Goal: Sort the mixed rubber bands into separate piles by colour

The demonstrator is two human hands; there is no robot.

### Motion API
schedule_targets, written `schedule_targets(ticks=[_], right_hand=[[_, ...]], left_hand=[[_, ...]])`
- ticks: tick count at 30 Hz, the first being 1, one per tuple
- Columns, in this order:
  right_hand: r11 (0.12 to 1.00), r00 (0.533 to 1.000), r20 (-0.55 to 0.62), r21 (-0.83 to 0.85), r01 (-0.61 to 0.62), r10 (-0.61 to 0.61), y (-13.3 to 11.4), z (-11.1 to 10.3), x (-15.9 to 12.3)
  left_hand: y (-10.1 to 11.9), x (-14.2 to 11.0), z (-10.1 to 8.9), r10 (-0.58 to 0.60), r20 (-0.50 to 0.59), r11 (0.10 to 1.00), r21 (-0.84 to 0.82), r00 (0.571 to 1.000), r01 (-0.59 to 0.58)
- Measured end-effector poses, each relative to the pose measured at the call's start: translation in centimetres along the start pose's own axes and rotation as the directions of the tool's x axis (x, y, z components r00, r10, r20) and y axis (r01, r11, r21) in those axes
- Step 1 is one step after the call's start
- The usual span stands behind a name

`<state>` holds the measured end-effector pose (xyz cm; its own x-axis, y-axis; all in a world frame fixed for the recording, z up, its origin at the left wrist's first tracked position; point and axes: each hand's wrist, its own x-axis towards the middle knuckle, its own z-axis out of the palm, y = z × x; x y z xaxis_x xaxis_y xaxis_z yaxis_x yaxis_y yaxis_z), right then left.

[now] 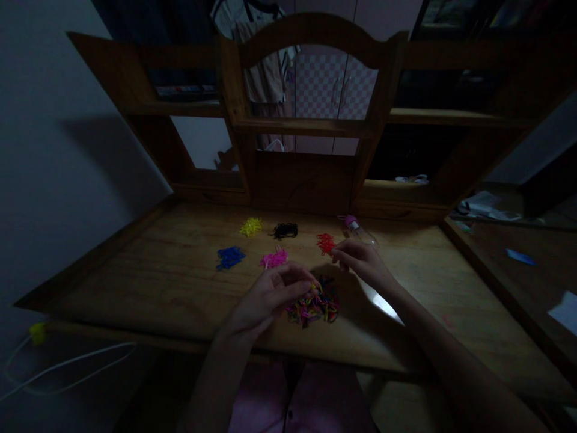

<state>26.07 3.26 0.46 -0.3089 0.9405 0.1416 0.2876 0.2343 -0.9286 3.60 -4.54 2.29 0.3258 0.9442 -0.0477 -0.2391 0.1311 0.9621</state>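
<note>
A mixed heap of small coloured bands [311, 310], thin like rubber bands, lies near the front of the wooden desk. My left hand [274, 294] is over the heap's left edge, thumb and fingers drawn together. A bit of yellow shows at its fingertips, but I cannot tell whether it is held. Beside the red pile [325, 243] is my right hand [360, 258], fingertips closed; anything in them is too small to make out. Sorted by colour, a pink pile [274, 257], a blue pile [230, 257], a black pile [285, 230] and a yellow pile [251, 227] lie around.
A clear bottle with a purple cap [351, 221] lies behind my right hand. The wooden shelf unit [306, 126] rises along the desk's back edge. To the right is a lower surface with a blue card [520, 257]. A white cable [72, 364] hangs at the left.
</note>
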Motion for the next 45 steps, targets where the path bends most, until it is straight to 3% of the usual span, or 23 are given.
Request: schedule_targets(ticks=[4, 10, 13, 20, 38, 42, 45], right_hand=[[1.000, 1.000, 0.002, 0.006, 0.001, -0.001, 0.0, 0.0, 0.0], [1.000, 1.000, -0.002, -0.007, 0.003, -0.003, 0.2, 0.0, 0.1], [1.000, 1.000, 0.000, -0.015, 0.010, -0.010, 0.3, -0.1, 0.1], [0.999, 1.000, -0.004, -0.037, 0.003, -0.004, 0.0, -0.1, 0.1], [0.999, 1.000, 0.022, -0.044, 0.003, -0.002, 0.7, -0.3, 0.2], [0.998, 1.000, 0.016, -0.060, 0.001, 0.000, 0.9, -0.3, 0.3], [0.998, 1.000, 0.025, -0.058, 0.003, -0.001, 0.9, -0.4, 0.3]], left_hand=[[-0.8, -0.4, 0.7, -0.085, 0.021, 0.975, -0.204, 0.996, 0.087], [-1.1, -0.3, 0.7, -0.090, -0.108, 0.975, -0.214, 0.990, 0.065], [-1.0, -0.4, 0.8, -0.071, -0.162, 0.983, -0.177, 0.984, 0.042], [-0.8, -0.5, 0.9, -0.035, -0.180, 0.999, -0.024, 0.983, 0.032], [-1.2, -0.6, 0.1, 0.056, -0.246, 0.998, 0.053, 0.968, -0.044], [-1.5, -0.6, 0.2, 0.083, -0.304, 0.988, 0.150, 0.949, -0.038], [-0.8, -0.1, -1.3, 0.164, -0.375, 0.957, 0.283, 0.912, -0.055]])
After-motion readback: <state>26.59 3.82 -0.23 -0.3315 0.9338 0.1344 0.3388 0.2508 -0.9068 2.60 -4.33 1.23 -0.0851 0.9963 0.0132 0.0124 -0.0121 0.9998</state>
